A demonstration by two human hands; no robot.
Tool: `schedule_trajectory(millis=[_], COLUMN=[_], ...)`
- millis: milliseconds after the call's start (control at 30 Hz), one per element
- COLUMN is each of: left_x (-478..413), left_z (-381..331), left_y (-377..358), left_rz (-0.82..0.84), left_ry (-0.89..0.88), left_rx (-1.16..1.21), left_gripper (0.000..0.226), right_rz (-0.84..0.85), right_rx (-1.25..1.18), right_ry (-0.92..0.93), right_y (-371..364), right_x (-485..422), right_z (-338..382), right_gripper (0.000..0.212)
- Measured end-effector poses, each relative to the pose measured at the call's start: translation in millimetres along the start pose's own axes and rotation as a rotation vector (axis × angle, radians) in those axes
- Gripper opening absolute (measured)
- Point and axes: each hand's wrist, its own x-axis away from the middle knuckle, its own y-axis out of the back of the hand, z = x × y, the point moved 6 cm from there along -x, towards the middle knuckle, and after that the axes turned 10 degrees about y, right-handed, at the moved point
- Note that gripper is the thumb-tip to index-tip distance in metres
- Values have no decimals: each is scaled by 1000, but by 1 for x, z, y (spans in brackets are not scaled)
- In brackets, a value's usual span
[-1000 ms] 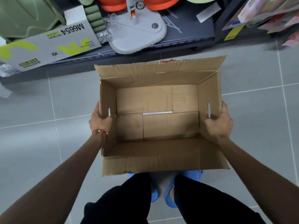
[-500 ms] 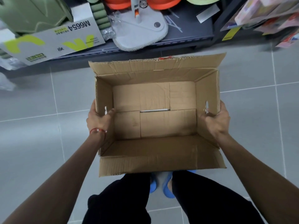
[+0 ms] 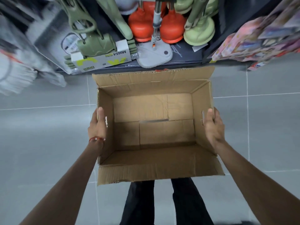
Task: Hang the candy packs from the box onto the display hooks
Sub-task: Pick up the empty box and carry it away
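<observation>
1. A person holds an open cardboard box (image 3: 154, 166) off the grey tiled floor (image 3: 40, 143), in front of the body and above the dark trouser legs (image 3: 139, 203).
2. The left hand (image 3: 97, 125) grasps the box's left wall. Its thumb lies along the top edge beside the handle slot, and the fingers are hidden on the outer side of the wall.
3. The right hand (image 3: 213, 125) grasps the right wall in the same way. Its thumb reaches over the rim next to that wall's slot, and the fingers are out of sight outside the wall.
4. The box sits squarely between the two hands, flaps up, its long sides near and far. Its bare bottom shows, with a strip of tape (image 3: 154, 121) across the middle seam.
5. A red thread bracelet (image 3: 96, 139) circles the left wrist.
6. Beyond the far flap, a low dark shelf (image 3: 183, 52) carries a flat mop head (image 3: 154, 57), orange plungers (image 3: 141, 28), pale green plungers (image 3: 199, 30) and a carton marked M6654 (image 3: 100, 60).
7. At far right, blurred colourful packs (image 3: 259, 38) hang on a display, well apart from the box and both hands.
</observation>
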Motion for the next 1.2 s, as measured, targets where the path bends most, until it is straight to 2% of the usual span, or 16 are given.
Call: schedule_trajectory(millis=[133, 233, 533, 667, 733, 900, 1033, 1200], left_x=[58, 90, 223, 266, 281, 282, 264, 232], left_z=[-5, 5, 82, 120, 142, 197, 229, 268], left_y=[45, 77, 158, 184, 198, 237, 288, 370], left_rz=[-48, -79, -220, -292, -335, -377, -415, -465], left_ry=[1, 10, 109, 146, 179, 251, 228, 281], left_rx=[37, 88, 367, 453, 493, 621, 707, 675], left_gripper=[74, 89, 91, 70, 67, 77, 64, 66], right_rz=[26, 74, 305, 378, 416, 495, 535, 552], right_rx=[-6, -5, 137, 180, 201, 278, 311, 328], right_ry=[-8, 18, 210, 293, 331, 435, 494, 510], right_y=[29, 45, 75, 73, 63, 10, -56, -136], right_x=[37, 58, 111, 141, 157, 197, 231, 284], right_z=[41, 68, 158, 197, 217, 269, 307, 355], right_gripper=[54, 57, 58, 57, 57, 56, 57, 61])
